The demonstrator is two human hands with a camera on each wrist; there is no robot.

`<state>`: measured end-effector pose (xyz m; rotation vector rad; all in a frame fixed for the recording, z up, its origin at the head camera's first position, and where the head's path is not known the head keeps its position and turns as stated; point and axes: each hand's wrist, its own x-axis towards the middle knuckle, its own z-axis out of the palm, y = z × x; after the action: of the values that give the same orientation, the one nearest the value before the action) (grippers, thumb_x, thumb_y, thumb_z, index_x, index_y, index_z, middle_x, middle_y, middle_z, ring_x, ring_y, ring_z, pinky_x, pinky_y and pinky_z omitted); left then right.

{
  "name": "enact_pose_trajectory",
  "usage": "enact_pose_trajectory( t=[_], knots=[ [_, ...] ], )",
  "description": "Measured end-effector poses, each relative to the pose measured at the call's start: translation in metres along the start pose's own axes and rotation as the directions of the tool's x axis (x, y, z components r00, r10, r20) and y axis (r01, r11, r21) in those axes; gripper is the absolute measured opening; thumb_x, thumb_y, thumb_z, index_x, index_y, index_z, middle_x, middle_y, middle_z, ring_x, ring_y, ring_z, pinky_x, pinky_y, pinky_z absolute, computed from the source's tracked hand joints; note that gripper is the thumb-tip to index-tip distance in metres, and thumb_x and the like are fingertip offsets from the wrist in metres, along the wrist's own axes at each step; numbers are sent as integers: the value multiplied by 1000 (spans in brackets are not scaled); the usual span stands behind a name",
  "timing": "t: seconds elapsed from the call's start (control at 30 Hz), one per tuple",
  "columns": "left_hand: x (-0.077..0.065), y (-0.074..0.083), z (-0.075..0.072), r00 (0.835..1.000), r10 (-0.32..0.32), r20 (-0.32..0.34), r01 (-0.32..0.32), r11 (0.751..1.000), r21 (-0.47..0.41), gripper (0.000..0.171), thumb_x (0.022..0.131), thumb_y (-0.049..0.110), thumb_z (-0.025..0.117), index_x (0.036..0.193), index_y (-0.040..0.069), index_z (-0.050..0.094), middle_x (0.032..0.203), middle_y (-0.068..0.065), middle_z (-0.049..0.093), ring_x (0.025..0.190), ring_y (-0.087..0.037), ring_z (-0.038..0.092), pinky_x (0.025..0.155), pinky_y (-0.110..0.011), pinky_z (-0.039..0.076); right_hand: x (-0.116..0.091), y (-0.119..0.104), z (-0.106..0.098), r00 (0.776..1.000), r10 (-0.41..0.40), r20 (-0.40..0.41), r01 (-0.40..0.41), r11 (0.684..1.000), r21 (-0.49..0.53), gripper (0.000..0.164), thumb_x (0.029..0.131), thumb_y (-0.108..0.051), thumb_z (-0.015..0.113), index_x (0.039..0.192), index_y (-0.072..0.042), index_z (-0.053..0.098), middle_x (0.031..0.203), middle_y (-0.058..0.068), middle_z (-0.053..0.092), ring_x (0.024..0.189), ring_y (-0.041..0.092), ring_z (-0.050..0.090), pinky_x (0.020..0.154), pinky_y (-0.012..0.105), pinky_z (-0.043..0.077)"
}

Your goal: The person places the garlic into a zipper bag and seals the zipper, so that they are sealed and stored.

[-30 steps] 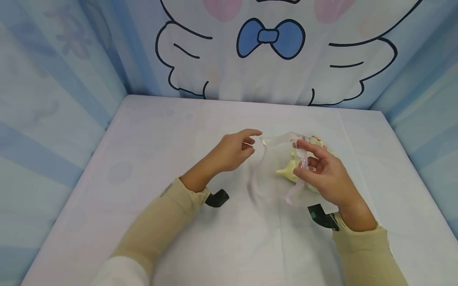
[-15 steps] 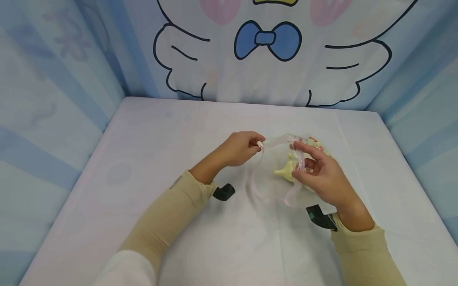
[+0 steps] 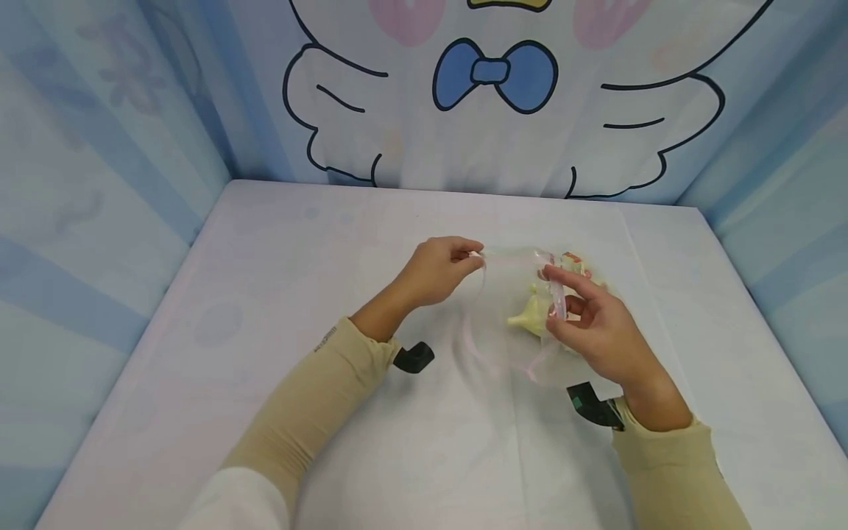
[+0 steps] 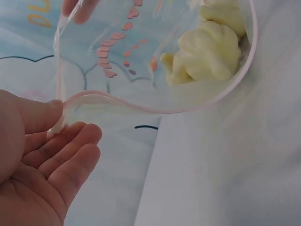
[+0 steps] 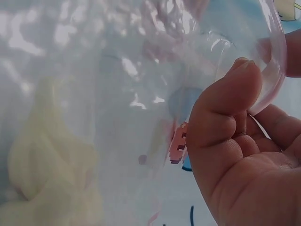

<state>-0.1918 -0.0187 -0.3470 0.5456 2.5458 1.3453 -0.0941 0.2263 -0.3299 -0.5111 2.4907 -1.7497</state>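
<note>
A clear plastic bag (image 3: pixel 498 346) with a pink-edged mouth and coloured printed lettering is stretched between my hands. My left hand (image 3: pixel 439 271) pinches a corner of its mouth between thumb and index finger; in the left wrist view the other fingers (image 4: pixel 77 165) are spread below. On the other side, my right hand (image 3: pixel 599 324) holds the pink edge with thumb and fingers, the thumb (image 5: pixel 235 87) lying against the film. The mouth gapes toward the left. Inside are pale yellow, lumpy pieces (image 4: pixel 207 52), one with a narrow pointed tip (image 3: pixel 520 321).
The white cloth-covered table (image 3: pixel 411 442) spreads beneath the bag. A curtain with a printed cartoon figure (image 3: pixel 493 73) stands along the back edge, and blue patterned curtains (image 3: pixel 86 258) flank the sides. Black wrist devices (image 3: pixel 414 358) stick out from both sleeves.
My left hand has moved from beside the bag onto its mouth corner and now pinches it, lifting it slightly up and left. My right hand keeps its hold, almost still.
</note>
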Motion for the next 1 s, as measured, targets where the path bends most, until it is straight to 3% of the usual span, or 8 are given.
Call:
enact_pose_trajectory(
  t=[0.17, 0.37, 0.6, 1.0],
  knots=[
    [1, -6, 1, 998, -32, -51, 31, 999, -21, 38, 102, 29, 60, 135, 10, 64, 123, -3, 68, 112, -15, 61, 92, -31, 50, 0, 4, 0, 1000, -17, -7, 17, 1000, 5, 55, 93, 12, 57, 146, 3, 46, 130, 0, 52, 88, 12, 59, 70, 18, 54],
    [0, -16, 0, 993, -62, -104, 57, 997, -51, 38, 102, 31, 61, 135, 13, 64, 119, 1, 69, 109, -14, 62, 90, -31, 51, -1, 7, 1, 1000, -14, -24, 12, 997, -70, 50, 95, 7, 59, 143, 0, 50, 118, 7, 53, 87, 15, 58, 65, 18, 52],
    [-3, -28, -6, 983, -73, -167, 60, 995, -84, 37, 101, 29, 62, 133, 12, 65, 121, -3, 68, 112, -16, 62, 92, -34, 51, 0, 11, -1, 999, -14, -34, 12, 997, -70, 55, 92, 13, 58, 145, 2, 48, 134, -1, 52, 93, 8, 56, 68, 15, 50],
    [-11, -36, -10, 966, -146, -213, 116, 982, -149, 37, 101, 29, 62, 134, 14, 65, 120, 0, 67, 112, -16, 61, 93, -33, 51, -3, 14, -6, 995, 81, -58, -87, 989, -118, 62, 94, 11, 53, 153, -3, 39, 147, 12, 43, 103, 9, 54, 69, 15, 51]
  ],
)
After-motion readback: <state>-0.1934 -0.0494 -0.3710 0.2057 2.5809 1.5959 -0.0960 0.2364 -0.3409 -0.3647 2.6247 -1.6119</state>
